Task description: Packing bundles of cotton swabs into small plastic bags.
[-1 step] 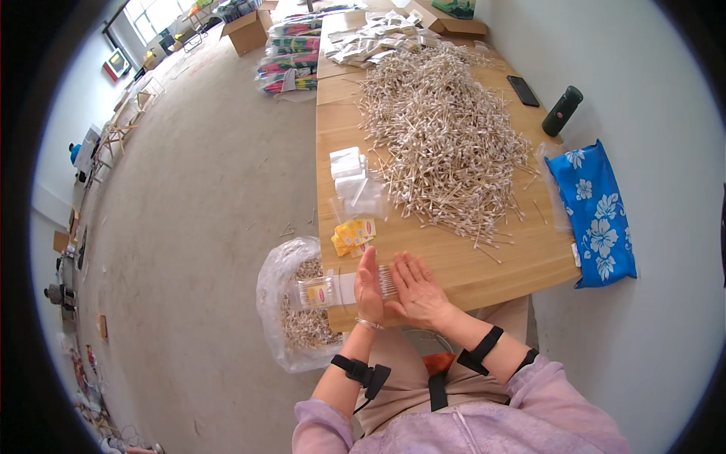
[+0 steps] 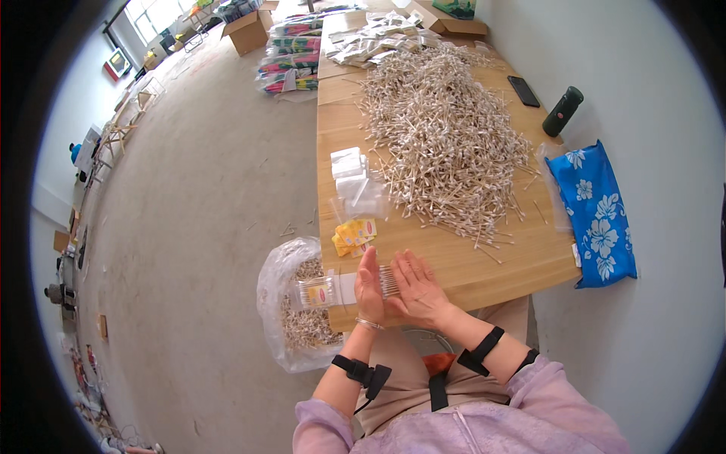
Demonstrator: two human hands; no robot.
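Observation:
A row of cotton swabs (image 2: 389, 281) lies side by side near the table's front edge, between my two hands. My left hand (image 2: 369, 289) stands on its edge at the left of the row, fingers stretched out and held together. My right hand (image 2: 420, 293) is laid out flat at the right of it, with straight fingers close to the swabs. Partly hidden by my left hand is a white strip (image 2: 345, 288). Beside it, a clear packet (image 2: 314, 292) with swabs and a yellow card juts over the table's left edge.
A large heap of loose cotton swabs (image 2: 446, 129) covers the table's middle. Yellow cards (image 2: 353, 236) and clear bags (image 2: 361, 197) lie along the left side. A phone (image 2: 522, 91), dark bottle (image 2: 563, 111) and blue flowered pack (image 2: 594, 216) line the right. A plastic sack (image 2: 274, 291) stands below.

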